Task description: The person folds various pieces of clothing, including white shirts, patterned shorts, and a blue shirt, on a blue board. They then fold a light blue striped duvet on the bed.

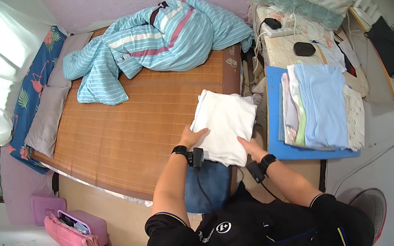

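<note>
A folded white cloth [226, 126], likely a garment, is held at the bed's near right corner. My left hand [192, 136] grips its left edge, thumb on top and the other fingers hidden beneath. Closed on the near right edge is my right hand [250, 146], its fingers partly under the fabric. Right of the cloth, a blue board [274, 110] bears folded clothes, with a light blue garment [324, 101] in the middle and white, green and pink ones beside it.
A bed with a brown woven mat [119, 125] spreads to the left, a rumpled striped quilt [167, 39] at its back. Blue denim [207, 186] lies below the cloth. Lower left stands a pink bin [96, 223]; a fan [372, 205] is at lower right.
</note>
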{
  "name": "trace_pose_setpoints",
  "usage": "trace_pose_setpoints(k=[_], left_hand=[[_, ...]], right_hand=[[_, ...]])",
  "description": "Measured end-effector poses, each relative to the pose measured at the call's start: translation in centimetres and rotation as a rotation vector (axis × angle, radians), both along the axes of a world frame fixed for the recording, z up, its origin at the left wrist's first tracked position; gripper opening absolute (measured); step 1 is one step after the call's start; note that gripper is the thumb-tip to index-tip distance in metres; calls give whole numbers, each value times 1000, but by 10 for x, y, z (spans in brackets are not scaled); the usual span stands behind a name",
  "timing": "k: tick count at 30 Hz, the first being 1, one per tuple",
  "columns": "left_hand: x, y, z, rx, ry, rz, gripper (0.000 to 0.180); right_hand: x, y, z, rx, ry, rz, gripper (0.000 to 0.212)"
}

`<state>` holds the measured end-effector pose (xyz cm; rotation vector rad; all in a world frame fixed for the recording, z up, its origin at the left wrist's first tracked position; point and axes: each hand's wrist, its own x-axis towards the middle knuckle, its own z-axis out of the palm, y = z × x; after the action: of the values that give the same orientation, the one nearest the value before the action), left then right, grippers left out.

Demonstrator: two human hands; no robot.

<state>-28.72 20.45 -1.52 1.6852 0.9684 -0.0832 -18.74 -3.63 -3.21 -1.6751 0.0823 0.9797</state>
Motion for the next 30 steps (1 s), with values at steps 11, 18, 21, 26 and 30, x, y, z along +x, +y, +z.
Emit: trace_pose_setpoints(k=[11,18,21,26,30], left_hand=[[54,-54,21,430,289,-309,67],[52,-85,13,522,286,-405,80],[51,-53,-5,327,308,-272,83],[29,2,-22,-3,285,-150,103],[27,11,-17,-178,370,-201,115]], right_hand=[[26,13,-39,113,482,-196,58],[23,11,-51,99,535,-202,56],[24,13,-53,108,550,-202,57],[23,14,-56,149,485,-195,56],[20,9,-61,139,511,-216,55]])
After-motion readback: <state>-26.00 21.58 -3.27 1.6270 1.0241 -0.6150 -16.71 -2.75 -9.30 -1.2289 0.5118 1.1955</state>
